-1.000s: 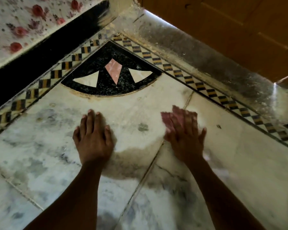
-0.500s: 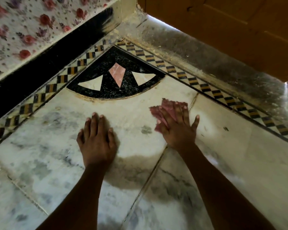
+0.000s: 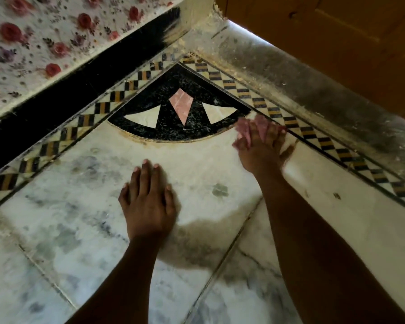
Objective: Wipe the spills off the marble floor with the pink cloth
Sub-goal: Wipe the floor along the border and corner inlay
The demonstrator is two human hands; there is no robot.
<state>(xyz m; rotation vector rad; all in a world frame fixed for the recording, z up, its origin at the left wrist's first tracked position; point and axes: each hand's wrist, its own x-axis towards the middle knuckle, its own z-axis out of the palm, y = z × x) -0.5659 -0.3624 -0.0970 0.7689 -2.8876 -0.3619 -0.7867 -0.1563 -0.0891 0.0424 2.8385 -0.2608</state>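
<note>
Marble floor (image 3: 197, 160), white with grey veins, dark damp patch nearest (image 3: 197, 244). Just beyond the patch: left hand (image 3: 147, 202), flat, fingers pressed together, probably as support for leaning forward. Farther, beside the black fan inlay (image 3: 173, 122): right hand (image 3: 261, 146), fingers spread and blurred, pressing the pink cloth (image 3: 243, 129) down, likely to wipe. No containers visible.

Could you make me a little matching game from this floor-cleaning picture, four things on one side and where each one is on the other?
Things:
1. pink cloth
2. left hand
3. pink marble diamond
4. floral fabric

Places:
A. upper left of the view
B. pressed flat on the white marble
C. under the right hand, by the checkered border
D. inside the black corner inlay

Pairs: 1-C, 2-B, 3-D, 4-A
</note>
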